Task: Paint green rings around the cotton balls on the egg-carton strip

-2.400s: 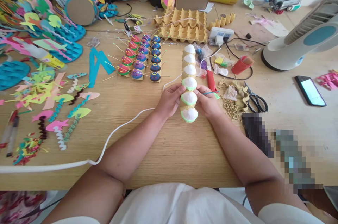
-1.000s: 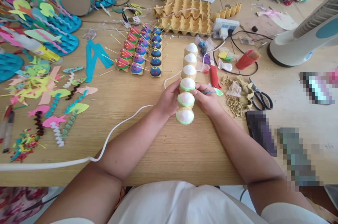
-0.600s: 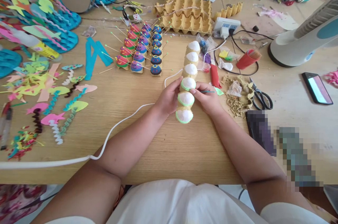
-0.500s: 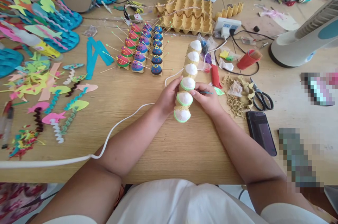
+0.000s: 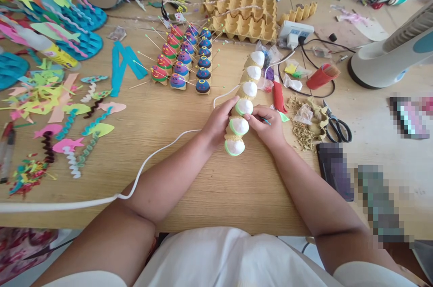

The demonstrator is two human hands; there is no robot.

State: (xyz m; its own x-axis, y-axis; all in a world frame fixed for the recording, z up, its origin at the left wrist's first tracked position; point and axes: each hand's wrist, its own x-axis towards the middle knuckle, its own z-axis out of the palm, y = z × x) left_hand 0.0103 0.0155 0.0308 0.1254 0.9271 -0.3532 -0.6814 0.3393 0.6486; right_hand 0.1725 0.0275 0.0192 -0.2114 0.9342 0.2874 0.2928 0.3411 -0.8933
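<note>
1. Grip of the left hand: closed on the left side of the carton strip, thumb near the 4th of 6 white domes, counting from the far end.
2. Grip of the right hand: narrow, its fingertips at the strip's right side, with a thin blue tool between the fingers. The tool's working end is hard to make out, perhaps hidden by the fingers.
3. The carton strip is held above the tabletop, its far end leaning right; the 3 nearest domes show light green edging.
4. Left of the strip: 3 painted cup rows, with blue paper strips farther out.
5. Beyond the strip: stacked egg trays.
6. Right of the strip: a red roll, a red tube, plant-like shavings and black-handled scissors; a white fan stands farther right.
</note>
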